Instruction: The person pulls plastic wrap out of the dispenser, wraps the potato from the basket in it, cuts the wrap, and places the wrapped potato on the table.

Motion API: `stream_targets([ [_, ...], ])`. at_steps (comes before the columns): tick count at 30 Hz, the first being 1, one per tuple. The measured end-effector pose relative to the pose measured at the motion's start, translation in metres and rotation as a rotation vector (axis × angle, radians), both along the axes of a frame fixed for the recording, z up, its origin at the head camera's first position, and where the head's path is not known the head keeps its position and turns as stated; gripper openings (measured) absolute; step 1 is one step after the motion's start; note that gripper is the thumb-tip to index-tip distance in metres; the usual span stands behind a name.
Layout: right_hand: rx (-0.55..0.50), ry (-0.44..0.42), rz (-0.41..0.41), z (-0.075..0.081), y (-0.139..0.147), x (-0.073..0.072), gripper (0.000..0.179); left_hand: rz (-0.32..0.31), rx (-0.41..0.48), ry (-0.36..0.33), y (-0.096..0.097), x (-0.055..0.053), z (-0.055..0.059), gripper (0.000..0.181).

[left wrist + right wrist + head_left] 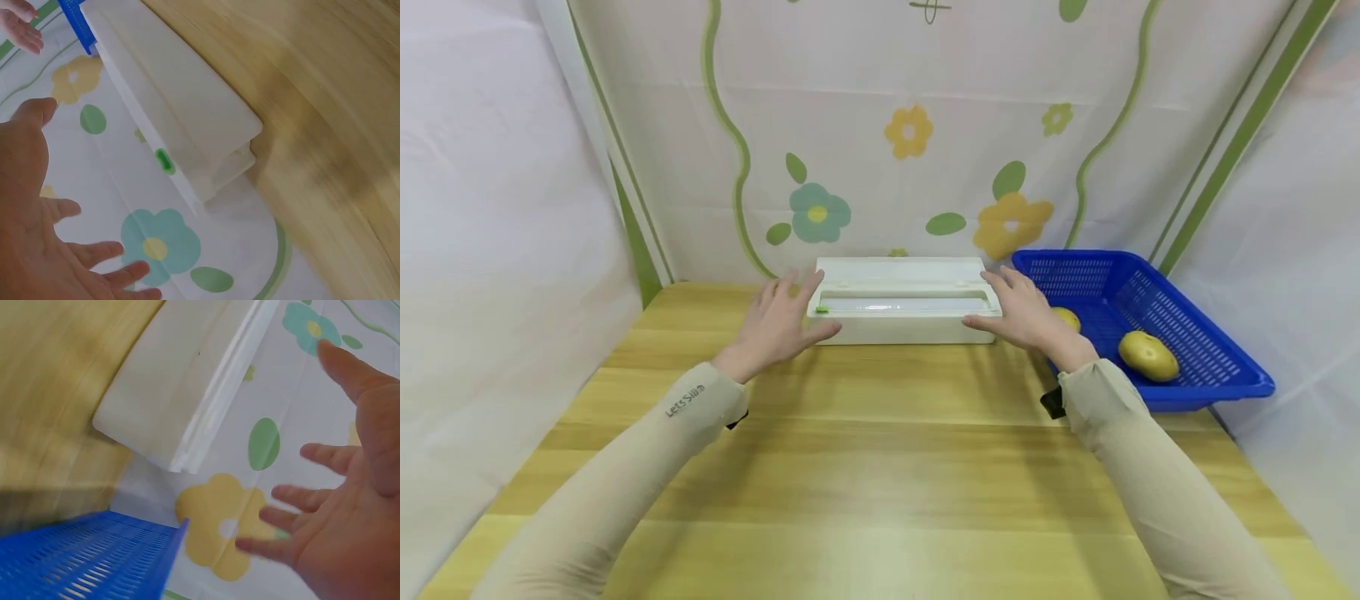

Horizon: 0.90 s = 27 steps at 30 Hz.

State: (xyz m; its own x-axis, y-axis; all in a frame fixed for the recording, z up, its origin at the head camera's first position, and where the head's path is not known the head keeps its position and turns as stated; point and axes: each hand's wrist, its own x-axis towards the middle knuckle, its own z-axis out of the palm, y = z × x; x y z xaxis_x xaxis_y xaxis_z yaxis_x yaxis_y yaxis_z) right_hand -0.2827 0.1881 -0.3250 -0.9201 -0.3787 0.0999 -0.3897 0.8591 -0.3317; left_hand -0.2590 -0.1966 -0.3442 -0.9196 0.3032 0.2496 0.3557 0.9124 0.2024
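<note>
Long white box (906,330) lying crosswise at far side of desk (880,458), green tab (822,309) near its left end. Left hand (777,319) by box's left end, right hand (1021,312) by right end; both with fingers spread wide, grasping nothing, wrist views showing gap to box. Right of box, blue basket (1197,327) with two potatoes (1148,356), one partly hidden behind right hand. Beyond, flowered cloth (850,125).

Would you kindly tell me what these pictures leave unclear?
- Head view: part of one potato, behind the right hand.
- Left wrist view: most of the basket, cut off by the top edge.
- Right wrist view: one end of the box, cut off by the top edge; its dark speck, too small to identify.
</note>
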Motion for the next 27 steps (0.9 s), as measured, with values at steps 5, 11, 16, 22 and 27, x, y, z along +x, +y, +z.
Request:
stream_targets([
  [5,-0.092,0.059,0.091,-0.005,-0.005,-0.011,0.081,-0.044,-0.003,0.021,0.0,-0.007,-0.001,0.091],
  [11,-0.141,0.135,0.08,-0.007,-0.006,-0.018,0.045,-0.064,0.045,0.017,0.004,-0.013,-0.004,0.082],
  [16,-0.167,0.038,-0.004,-0.006,-0.006,-0.026,0.017,-0.095,0.181,-0.025,0.001,-0.028,-0.009,0.056],
  [22,-0.255,0.031,-0.113,-0.016,-0.008,-0.037,0.015,-0.143,0.332,-0.095,-0.008,-0.048,-0.017,0.039],
  [27,-0.353,0.054,-0.137,-0.027,-0.01,-0.042,0.019,-0.169,0.411,-0.169,-0.017,-0.056,-0.022,0.033],
])
